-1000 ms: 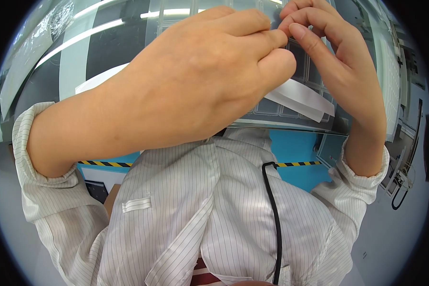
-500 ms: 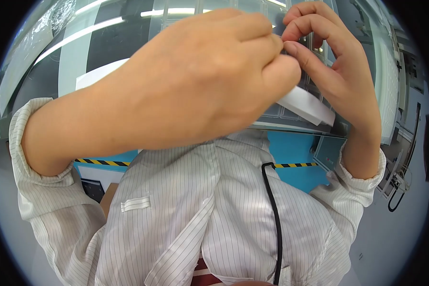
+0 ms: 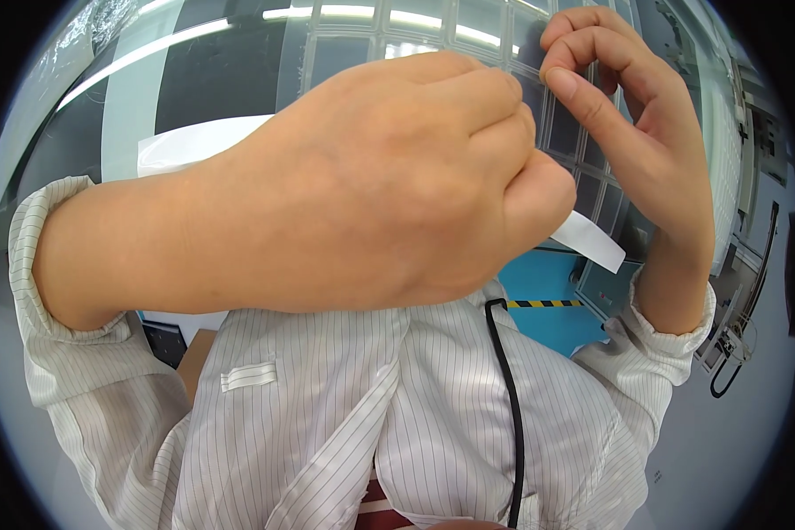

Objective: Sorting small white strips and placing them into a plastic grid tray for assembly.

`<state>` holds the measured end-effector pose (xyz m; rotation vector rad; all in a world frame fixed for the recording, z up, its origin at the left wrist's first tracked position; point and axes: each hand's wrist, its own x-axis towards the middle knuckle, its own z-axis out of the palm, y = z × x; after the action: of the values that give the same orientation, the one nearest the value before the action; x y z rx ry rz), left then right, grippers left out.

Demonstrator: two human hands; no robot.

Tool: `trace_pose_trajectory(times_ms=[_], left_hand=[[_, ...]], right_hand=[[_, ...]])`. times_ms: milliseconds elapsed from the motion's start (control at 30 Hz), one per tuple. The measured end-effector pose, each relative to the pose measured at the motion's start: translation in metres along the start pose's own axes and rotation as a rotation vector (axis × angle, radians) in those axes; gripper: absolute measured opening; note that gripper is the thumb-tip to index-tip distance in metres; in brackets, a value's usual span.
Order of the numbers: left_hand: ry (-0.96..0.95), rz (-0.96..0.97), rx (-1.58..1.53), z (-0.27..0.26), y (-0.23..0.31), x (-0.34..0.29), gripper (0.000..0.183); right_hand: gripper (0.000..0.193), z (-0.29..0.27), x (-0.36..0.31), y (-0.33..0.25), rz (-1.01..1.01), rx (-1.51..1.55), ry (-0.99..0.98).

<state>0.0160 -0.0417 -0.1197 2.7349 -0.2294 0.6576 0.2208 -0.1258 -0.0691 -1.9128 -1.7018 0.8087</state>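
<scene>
My left hand is closed, back toward me, above the bench in the middle; its fingertips, and whatever they hold, are hidden. A white strip like paper sticks out from behind it on the lower right. More white paper shows above my left forearm; whether the two are one piece I cannot tell. To the right, my right hand is curled with thumb and index fingertips together, a short gap from the left hand. Anything in that pinch is too small to make out. Behind both hands lies a clear tray with compartments.
Crumpled clear plastic film lies at the far left of the glassy bench top. Below its front edge are a blue surface and black-and-yellow striped tape. A black cord hangs down my striped smock.
My left hand has come nearer to me and slightly right, opening a gap from the right hand's fingertips. The strip's right end has moved nearer too. My right hand has shifted slightly right.
</scene>
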Motion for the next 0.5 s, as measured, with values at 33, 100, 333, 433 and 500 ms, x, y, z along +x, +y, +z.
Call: trace_pose_trajectory(times_ms=[33,100,333,433,500], left_hand=[[-0.01,-0.01,0.008,0.0,0.0,-0.001,0.019],[-0.013,-0.04,0.01,0.0,0.0,-0.003,0.019],[0.003,-0.002,-0.006,-0.001,-0.003,-0.001,0.02],[-0.012,-0.022,-0.013,-0.002,-0.003,-0.003,0.02],[-0.006,-0.01,-0.012,-0.002,-0.004,-0.003,0.02]], right_hand=[[0.009,0.002,0.003,0.008,-0.026,0.041,-0.002],[0.009,0.007,0.008,0.011,-0.037,0.067,-0.006],[0.01,0.011,0.003,-0.022,0.098,-0.097,0.037],[0.013,0.021,0.005,0.009,-0.181,-0.173,0.13],[0.013,0.022,0.003,0.009,-0.176,-0.197,0.147]])
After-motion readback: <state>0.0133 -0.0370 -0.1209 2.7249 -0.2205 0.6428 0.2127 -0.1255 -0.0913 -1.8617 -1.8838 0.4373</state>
